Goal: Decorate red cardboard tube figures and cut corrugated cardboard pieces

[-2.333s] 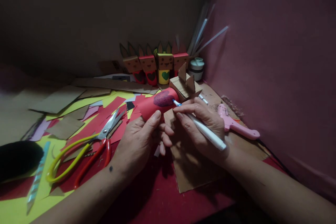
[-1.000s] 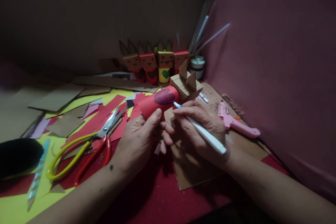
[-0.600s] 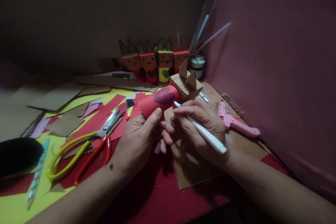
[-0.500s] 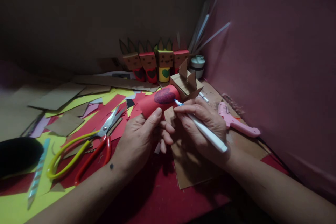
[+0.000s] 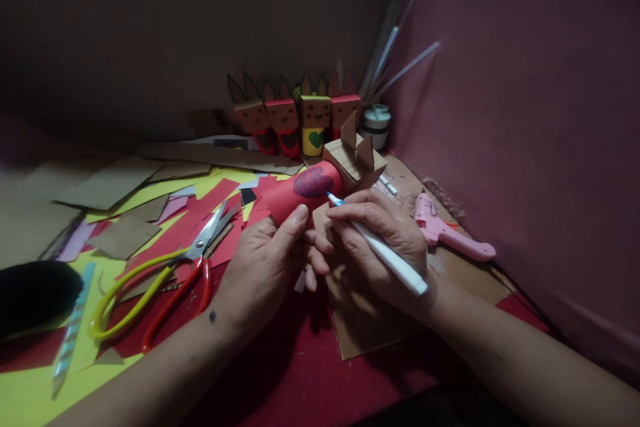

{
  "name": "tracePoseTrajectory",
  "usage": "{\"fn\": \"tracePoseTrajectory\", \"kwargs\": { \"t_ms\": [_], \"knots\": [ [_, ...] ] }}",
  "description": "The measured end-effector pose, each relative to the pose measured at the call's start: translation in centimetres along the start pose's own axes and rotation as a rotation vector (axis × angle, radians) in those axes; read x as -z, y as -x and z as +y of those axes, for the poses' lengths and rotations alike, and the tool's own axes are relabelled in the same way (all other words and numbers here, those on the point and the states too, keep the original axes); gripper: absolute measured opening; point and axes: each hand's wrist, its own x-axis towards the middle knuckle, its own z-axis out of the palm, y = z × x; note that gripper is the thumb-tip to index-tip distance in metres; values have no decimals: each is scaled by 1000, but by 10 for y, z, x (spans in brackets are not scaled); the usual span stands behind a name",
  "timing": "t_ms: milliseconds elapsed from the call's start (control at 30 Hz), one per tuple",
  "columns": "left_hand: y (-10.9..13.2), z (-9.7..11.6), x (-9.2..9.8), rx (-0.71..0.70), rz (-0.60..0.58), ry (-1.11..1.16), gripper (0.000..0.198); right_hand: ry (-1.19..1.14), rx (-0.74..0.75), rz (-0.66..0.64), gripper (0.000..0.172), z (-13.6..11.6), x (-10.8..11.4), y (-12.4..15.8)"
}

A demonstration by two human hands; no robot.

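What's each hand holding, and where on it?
Left hand grips the red tube at its near end; right hand pinches the white pen near its tip.

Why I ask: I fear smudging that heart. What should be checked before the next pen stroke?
1. Left hand grips the red paper roll, thumb on top: ok.
2. Right hand holds the white pen in a writing grip: ok.
3. Its tip is at the lower right edge of the purple heart: ok; touching it, cannot tell.
4. Cardboard head sits at the roll's far end; firmly fixed, cannot tell.
5. Scissors lie left of the left hand, apart from it: ok.
6. Pink glue gun lies right of the right hand, not touching: ok.
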Motion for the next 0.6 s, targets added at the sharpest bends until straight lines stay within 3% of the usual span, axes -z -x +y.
{"fn": "tracePoseTrajectory", "kwargs": {
  "t_ms": [267, 600],
  "knots": [
    [0, -1, -1, -5, 20, 25, 44, 13, -31, 33, 17, 2, -1, -3],
    [-1, -2, 0, -5, 5, 12, 50, 21, -20, 13, 19, 0, -5, -5]
  ]
}}
